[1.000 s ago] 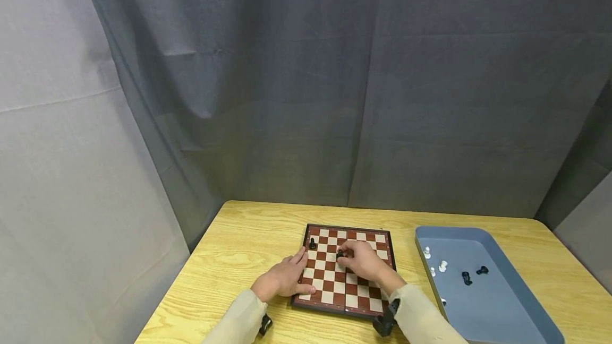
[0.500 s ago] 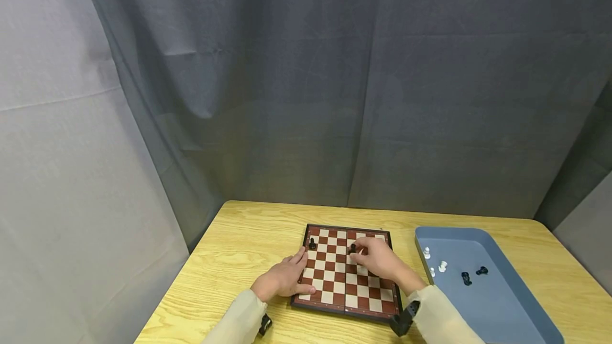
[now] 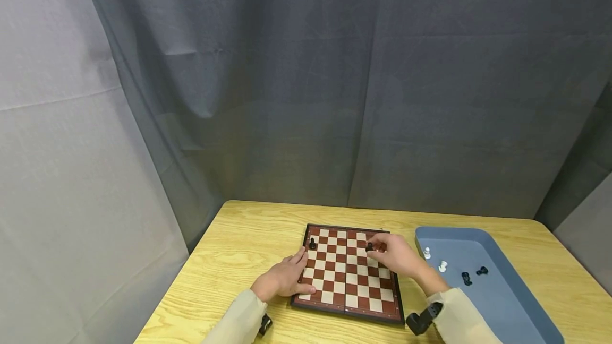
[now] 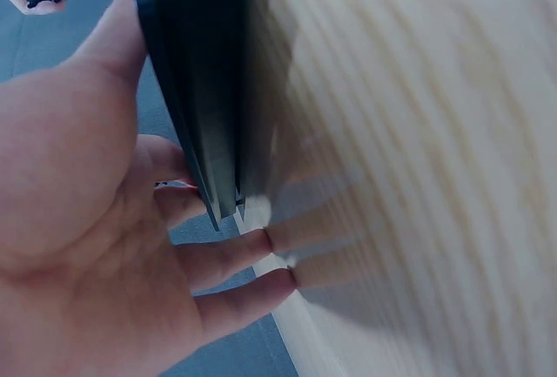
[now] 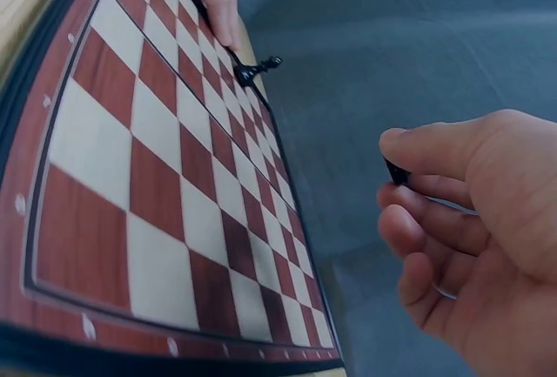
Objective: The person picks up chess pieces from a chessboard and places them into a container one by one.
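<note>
My left hand (image 3: 285,275) lies along the left edge of a red-and-white chessboard (image 3: 334,292), fingers extended and thumb over the front left corner. In the left wrist view the outer fingers (image 4: 248,294) reach past the board's dark side down to the wood. My right hand (image 3: 400,255) pinches a small black chess piece (image 3: 370,247) between thumb and fingertips, over the far right part of the board. The right wrist view shows this piece raised off the squares, mostly hidden by the fingers. Another black chess piece (image 3: 313,244) stands upright near the far left corner, close to my left fingertips.
Right of the board, a blue-grey tray (image 3: 497,301) holds white chess pieces (image 3: 442,266) and two black ones (image 3: 466,278) lying down. The wooden table (image 3: 258,227) ends at a grey curtain (image 3: 296,121) behind.
My right hand has moved right and slightly away from me across the board, carrying the black chess piece from the middle to the right half. The left hand has stayed still.
</note>
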### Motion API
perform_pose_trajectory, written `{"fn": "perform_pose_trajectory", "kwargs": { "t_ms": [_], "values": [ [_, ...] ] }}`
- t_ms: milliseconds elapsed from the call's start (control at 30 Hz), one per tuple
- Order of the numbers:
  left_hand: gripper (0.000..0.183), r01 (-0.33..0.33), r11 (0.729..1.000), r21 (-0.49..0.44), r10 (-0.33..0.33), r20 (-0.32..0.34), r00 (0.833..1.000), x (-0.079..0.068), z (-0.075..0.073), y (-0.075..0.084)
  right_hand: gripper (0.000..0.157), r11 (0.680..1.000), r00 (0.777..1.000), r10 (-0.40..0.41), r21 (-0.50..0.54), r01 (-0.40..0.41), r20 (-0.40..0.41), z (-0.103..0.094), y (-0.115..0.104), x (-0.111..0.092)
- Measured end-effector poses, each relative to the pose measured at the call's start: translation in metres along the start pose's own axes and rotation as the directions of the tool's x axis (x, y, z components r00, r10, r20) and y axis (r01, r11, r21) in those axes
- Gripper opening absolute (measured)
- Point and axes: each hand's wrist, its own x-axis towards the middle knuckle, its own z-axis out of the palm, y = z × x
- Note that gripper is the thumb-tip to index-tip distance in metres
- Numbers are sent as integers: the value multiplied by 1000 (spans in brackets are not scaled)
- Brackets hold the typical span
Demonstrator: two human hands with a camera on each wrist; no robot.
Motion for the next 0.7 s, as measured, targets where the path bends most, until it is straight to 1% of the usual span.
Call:
{"fn": "perform_pose_trajectory", "kwargs": {
  "t_ms": [67,133,267,300,533,700],
  "values": [
    [93,2,1000,-3,-2,-1,1000,0,0,0,27,1000,1000,18,11,-18,4,-5,1,-3],
    [93,4,1000,-3,-4,1,1000,0,-1,0,24,1000,1000,23,18,-23,3,-11,2,-6],
    [92,5,1000,-3,-5,5,1000,0,-1,-1,8,999,999,36,13,-36,-22,-19,4,-11],
    [92,5,1000,-4,-5,6,1000,0,-1,-1,7,999,999,32,13,-31,-27,-21,5,-13],
    [93,11,1000,-4,-11,11,1000,1,1,-1,9,998,996,66,5,-66,-53,-32,15,-21],
    [94,10,1000,-3,-10,10,1000,3,1,-2,13,998,995,66,2,-66,-74,-40,23,-25]
  ]
}}
